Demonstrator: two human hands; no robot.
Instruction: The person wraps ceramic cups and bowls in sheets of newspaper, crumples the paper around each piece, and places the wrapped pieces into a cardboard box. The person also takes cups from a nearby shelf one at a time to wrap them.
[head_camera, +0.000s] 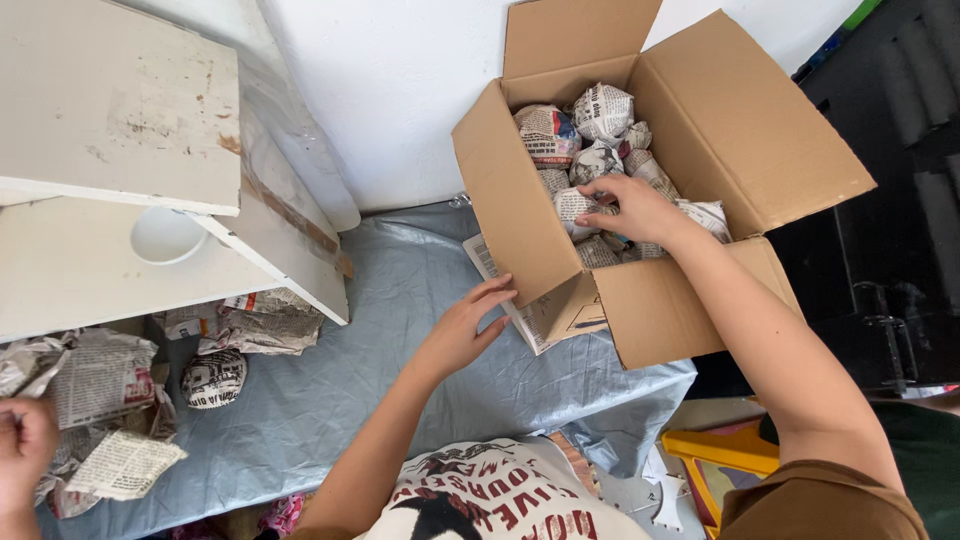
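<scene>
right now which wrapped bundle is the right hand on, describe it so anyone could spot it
Start at the open cardboard box at upper right, packed with newspaper-wrapped bundles. The right hand reaches into it, fingers on a small newspaper bundle by the box's left wall. It is the only bundle under a hand; the left hand rests outside the box.

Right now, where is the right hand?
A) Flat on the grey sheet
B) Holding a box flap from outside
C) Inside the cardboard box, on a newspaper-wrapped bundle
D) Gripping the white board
C: the right hand reaches into the open cardboard box and rests on a newspaper-wrapped bundle, while the left hand touches the box's outer wall.
</scene>
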